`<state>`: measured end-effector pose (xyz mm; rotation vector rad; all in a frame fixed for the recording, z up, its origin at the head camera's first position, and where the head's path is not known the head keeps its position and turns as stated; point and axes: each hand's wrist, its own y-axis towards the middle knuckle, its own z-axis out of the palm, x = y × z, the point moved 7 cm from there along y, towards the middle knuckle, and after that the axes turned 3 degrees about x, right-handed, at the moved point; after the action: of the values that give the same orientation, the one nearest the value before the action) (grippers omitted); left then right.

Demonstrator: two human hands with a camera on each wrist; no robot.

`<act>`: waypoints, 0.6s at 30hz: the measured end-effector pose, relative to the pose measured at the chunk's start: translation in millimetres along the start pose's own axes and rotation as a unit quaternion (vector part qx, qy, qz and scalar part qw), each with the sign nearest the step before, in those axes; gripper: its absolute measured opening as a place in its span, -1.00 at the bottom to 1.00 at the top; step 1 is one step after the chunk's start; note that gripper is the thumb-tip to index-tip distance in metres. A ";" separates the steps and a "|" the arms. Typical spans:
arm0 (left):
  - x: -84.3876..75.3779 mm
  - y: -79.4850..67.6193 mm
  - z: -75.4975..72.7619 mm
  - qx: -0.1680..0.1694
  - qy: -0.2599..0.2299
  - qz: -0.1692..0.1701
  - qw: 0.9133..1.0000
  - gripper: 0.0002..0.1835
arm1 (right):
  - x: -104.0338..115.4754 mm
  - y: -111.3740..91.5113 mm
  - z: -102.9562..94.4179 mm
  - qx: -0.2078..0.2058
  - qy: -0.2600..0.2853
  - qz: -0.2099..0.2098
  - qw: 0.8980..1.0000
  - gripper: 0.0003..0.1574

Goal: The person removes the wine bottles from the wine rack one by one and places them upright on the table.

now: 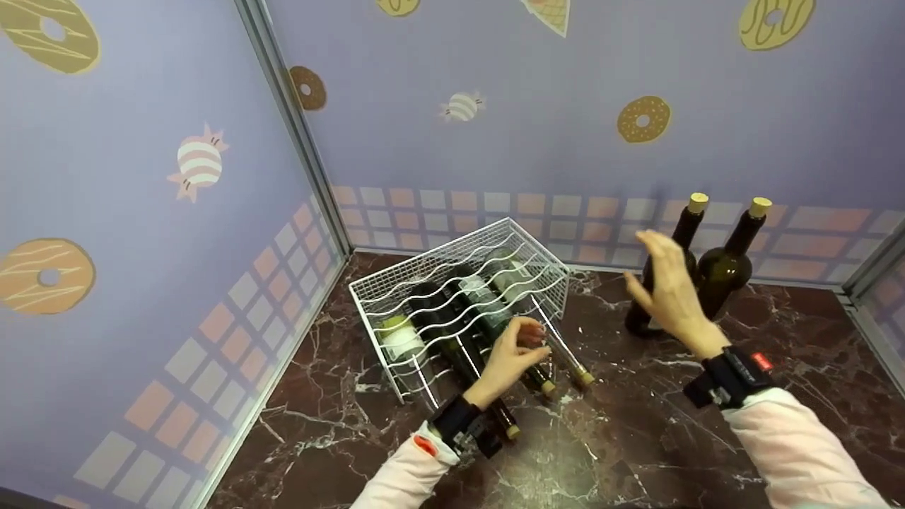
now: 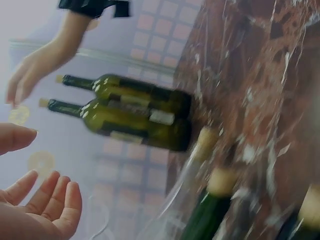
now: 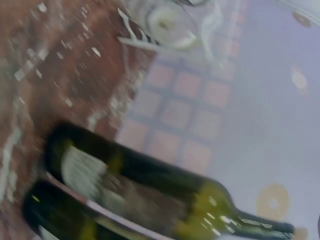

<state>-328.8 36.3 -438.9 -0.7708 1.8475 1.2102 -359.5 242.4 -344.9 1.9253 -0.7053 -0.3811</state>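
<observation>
Two dark green wine bottles with pale corks stand upright near the back wall, a left bottle (image 1: 687, 227) and a right bottle (image 1: 725, 272). My right hand (image 1: 668, 290) is raised in front of the left bottle, fingers extended and holding nothing; the left wrist view shows it apart from both necks. Over the front of a white wire rack (image 1: 365, 311) hovers my left hand (image 1: 509, 360), empty, its fingers loosely bent and thumb apart. Several corked bottles lie in the rack under wavy bars, among them a clear bottle (image 1: 558, 339) at the right and a dark bottle (image 1: 466, 357).
The rack stands on a dark red marbled tabletop (image 1: 601, 438), close to the back left corner. Necks of the lying bottles stick out past its front. Purple patterned wall panels (image 1: 523, 155) close off the back and left, joined by a metal corner post (image 1: 300, 134).
</observation>
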 end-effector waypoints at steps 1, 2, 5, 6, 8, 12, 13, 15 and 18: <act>2.4 1.4 -6.2 -0.004 0.012 -0.006 1.000 -0.62 | 1.6 -5.3 6.2 0.013 0.004 0.002 1.000 -0.36; 4.0 2.8 -12.8 -0.007 0.020 -0.008 1.000 -0.62 | 2.5 -10.7 12.2 0.026 0.007 0.005 1.000 -0.36; 3.2 5.1 -35.7 -0.023 0.047 -0.016 0.999 -0.61 | 0.7 -27.0 28.8 0.063 0.019 0.034 0.997 -0.37; 1.4 5.0 -44.5 -0.031 0.053 -0.021 0.998 -0.62 | -1.1 -32.1 33.6 0.074 0.025 0.048 0.996 -0.37; -2.3 4.4 -61.7 -0.048 0.068 -0.026 0.996 -0.61 | -6.3 -42.0 41.4 0.089 0.037 0.082 0.992 -0.39; -8.3 -0.8 -97.8 -0.091 0.099 -0.041 0.990 -0.63 | -16.5 -57.7 52.5 0.101 0.066 0.137 0.983 -0.43; -8.9 -2.3 -107.0 -0.100 0.106 -0.042 0.988 -0.63 | -18.1 -60.8 55.1 0.104 0.072 0.145 0.981 -0.44; -8.7 -6.1 -127.0 -0.121 0.126 -0.046 0.984 -0.66 | -20.4 -66.0 61.1 0.115 0.081 0.155 0.978 -0.44; -4.6 -13.2 -158.7 -0.155 0.164 -0.056 0.973 -0.68 | -22.2 -72.4 71.1 0.135 0.090 0.164 0.973 -0.42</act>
<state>-360.0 -115.7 -402.7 -1.2977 1.8626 1.3796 -393.4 229.0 -442.2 2.0171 -0.9744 0.1002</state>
